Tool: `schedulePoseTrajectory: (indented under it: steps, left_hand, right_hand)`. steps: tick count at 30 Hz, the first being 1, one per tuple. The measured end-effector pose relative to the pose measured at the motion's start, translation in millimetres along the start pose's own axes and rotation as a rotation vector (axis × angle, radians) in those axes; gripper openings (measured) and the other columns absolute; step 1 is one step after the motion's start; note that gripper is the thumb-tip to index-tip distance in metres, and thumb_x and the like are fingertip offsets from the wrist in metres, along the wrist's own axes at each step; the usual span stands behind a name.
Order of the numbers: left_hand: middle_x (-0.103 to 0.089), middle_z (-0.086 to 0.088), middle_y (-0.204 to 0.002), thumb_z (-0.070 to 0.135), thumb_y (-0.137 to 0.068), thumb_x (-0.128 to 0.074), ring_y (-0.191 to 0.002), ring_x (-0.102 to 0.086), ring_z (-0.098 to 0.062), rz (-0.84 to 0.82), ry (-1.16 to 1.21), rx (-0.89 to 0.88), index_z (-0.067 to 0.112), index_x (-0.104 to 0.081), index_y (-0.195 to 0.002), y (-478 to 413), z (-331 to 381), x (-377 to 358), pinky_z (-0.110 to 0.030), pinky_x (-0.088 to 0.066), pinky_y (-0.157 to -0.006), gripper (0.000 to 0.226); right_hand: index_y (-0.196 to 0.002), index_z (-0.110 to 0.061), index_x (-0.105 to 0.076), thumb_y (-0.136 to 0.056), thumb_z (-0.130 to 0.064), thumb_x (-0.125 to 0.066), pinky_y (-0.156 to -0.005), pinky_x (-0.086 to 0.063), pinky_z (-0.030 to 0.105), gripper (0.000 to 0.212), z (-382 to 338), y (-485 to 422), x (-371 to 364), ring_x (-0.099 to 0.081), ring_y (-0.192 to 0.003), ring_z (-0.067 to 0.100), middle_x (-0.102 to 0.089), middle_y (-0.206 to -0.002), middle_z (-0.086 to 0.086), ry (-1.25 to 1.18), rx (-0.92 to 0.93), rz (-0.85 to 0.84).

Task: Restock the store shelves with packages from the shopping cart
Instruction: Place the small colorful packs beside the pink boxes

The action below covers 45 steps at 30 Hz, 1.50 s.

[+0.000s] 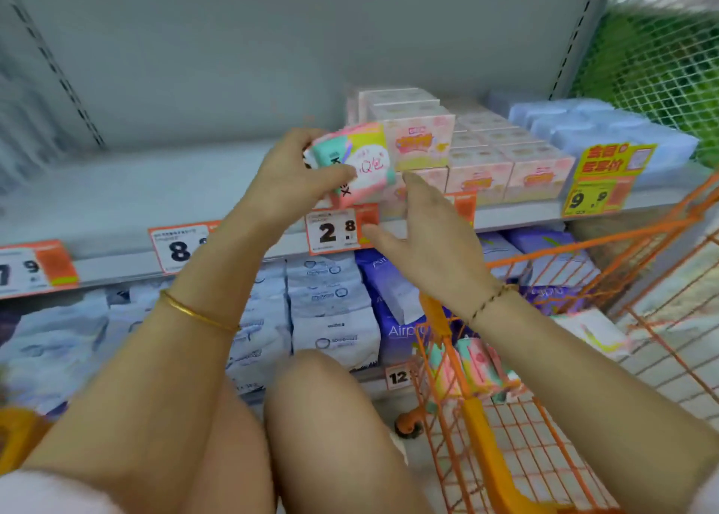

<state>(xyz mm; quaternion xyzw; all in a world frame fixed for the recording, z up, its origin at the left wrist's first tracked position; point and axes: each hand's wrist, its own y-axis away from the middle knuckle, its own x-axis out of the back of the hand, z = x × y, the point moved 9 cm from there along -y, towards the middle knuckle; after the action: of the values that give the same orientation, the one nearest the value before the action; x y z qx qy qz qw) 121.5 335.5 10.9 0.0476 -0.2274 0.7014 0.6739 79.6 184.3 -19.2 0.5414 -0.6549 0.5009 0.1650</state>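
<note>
My left hand (295,175) grips a small pink, green and white package (360,159) and holds it just above the grey shelf (136,190), beside stacked pink boxes (478,151). My right hand (424,233) hovers just below and right of the package with fingers straight, holding nothing. An orange wire shopping cart (505,428) stands at the lower right, with more pink and green packages (478,369) lying in it.
Light blue packs (607,132) fill the shelf's right end behind a yellow price sign (607,179). Price tags (334,231) line the shelf edge. White and purple bags (330,311) crowd the lower shelf. My bare knees (311,397) are below my arms.
</note>
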Motion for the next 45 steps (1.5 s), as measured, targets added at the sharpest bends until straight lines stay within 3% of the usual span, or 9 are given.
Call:
schedulePoseTrajectory:
  steps: [4,8,11,23,30,34,39,41,45]
  left_hand:
    - [-0.056,0.008,-0.090,0.008,-0.082,-0.065,-0.063,-0.050,0.005,0.147,-0.035,-0.044,0.019,-0.049,-0.120,-28.0,-11.5,29.5,-0.004,-0.039,-0.049,0.043]
    - [-0.051,-0.003,-0.110,-0.001,-0.082,-0.063,-0.080,-0.053,-0.004,0.076,-0.116,-0.054,0.011,-0.044,-0.128,-42.7,-33.5,18.9,-0.002,-0.042,-0.059,0.051]
    - [-0.047,-0.017,-0.127,0.001,-0.080,-0.065,-0.108,-0.051,-0.023,0.033,-0.211,-0.063,0.009,-0.045,-0.129,-52.3,-46.1,15.3,-0.018,-0.043,-0.086,0.053]
    - [-0.048,-0.012,-0.132,0.002,-0.085,-0.060,-0.101,-0.055,-0.019,-0.204,-0.283,-0.010,0.015,-0.039,-0.136,-48.0,-61.2,-22.8,-0.030,-0.051,-0.081,0.057]
    - [-0.041,-0.009,-0.138,0.018,-0.077,-0.058,-0.125,-0.043,-0.024,0.023,-0.409,-0.082,0.013,-0.036,-0.138,-37.4,-38.4,-7.0,-0.039,-0.040,-0.102,0.065]
    - [-0.052,-0.004,-0.114,0.019,-0.067,-0.046,-0.099,-0.053,-0.018,0.072,-0.312,-0.347,0.008,-0.054,-0.116,-1.9,9.2,-29.4,-0.028,-0.042,-0.090,0.051]
    - [-0.057,-0.009,-0.102,0.017,-0.069,-0.050,-0.096,-0.053,-0.027,-0.325,-0.484,-0.576,0.008,-0.062,-0.104,39.5,13.4,-119.1,-0.040,-0.044,-0.084,0.038]
    - [-0.057,-0.009,-0.101,0.020,-0.070,-0.050,-0.098,-0.052,-0.030,-0.412,-0.566,-0.584,0.010,-0.063,-0.105,47.4,2.2,-140.7,-0.043,-0.043,-0.082,0.039]
    - [-0.055,-0.007,-0.105,0.023,-0.074,-0.047,-0.100,-0.051,-0.031,-0.453,-0.603,-0.569,0.014,-0.060,-0.108,50.2,-9.6,-153.7,-0.047,-0.043,-0.085,0.038]
  right_hand:
    - [-0.109,-0.003,-0.050,-0.090,-0.023,-0.055,-0.074,-0.042,0.038,0.028,9.4,8.3,-17.7,-0.054,-0.092,0.031,-0.054,-0.107,0.013,-0.025,-0.005,0.018]
    - [-0.101,-0.001,-0.052,-0.090,-0.010,-0.053,-0.067,-0.039,0.039,0.014,6.3,5.9,-40.4,-0.048,-0.076,0.028,-0.054,-0.097,0.014,-0.058,0.052,-0.078]
    - [-0.102,-0.003,-0.054,-0.090,-0.009,-0.051,-0.067,-0.044,0.047,0.013,0.0,6.4,-48.1,-0.051,-0.076,0.033,-0.055,-0.095,0.014,-0.025,0.093,-0.130]
    - [-0.105,-0.007,-0.052,-0.091,-0.013,-0.048,-0.069,-0.047,0.044,0.016,-4.5,-3.1,-63.0,-0.056,-0.086,0.032,-0.057,-0.103,0.011,-0.012,0.065,-0.127]
    - [-0.103,-0.009,-0.055,-0.088,-0.012,-0.049,-0.071,-0.048,0.045,0.016,-5.0,-2.6,-50.8,-0.056,-0.088,0.031,-0.060,-0.101,0.011,-0.038,0.042,-0.076]
    - [-0.092,-0.008,-0.059,-0.084,-0.012,-0.053,-0.072,-0.047,0.039,0.011,10.1,-11.6,14.3,-0.058,-0.086,0.029,-0.063,-0.089,0.009,-0.080,-0.115,0.011]
    - [-0.088,0.000,-0.066,-0.086,-0.020,-0.053,-0.053,-0.053,0.025,0.024,51.0,39.2,6.8,-0.068,-0.070,0.031,-0.069,-0.082,0.021,0.234,-0.238,-0.808]
    - [-0.094,-0.001,-0.066,-0.081,-0.033,-0.056,-0.070,-0.056,0.032,0.036,73.7,73.7,-23.2,-0.066,-0.083,0.032,-0.067,-0.090,0.018,0.415,-0.216,-1.034]
    - [-0.067,-0.012,-0.042,-0.094,-0.024,-0.050,-0.068,-0.039,0.031,0.031,128.8,91.4,-46.9,-0.048,-0.070,0.022,-0.044,-0.072,0.003,0.607,-0.315,-1.020]
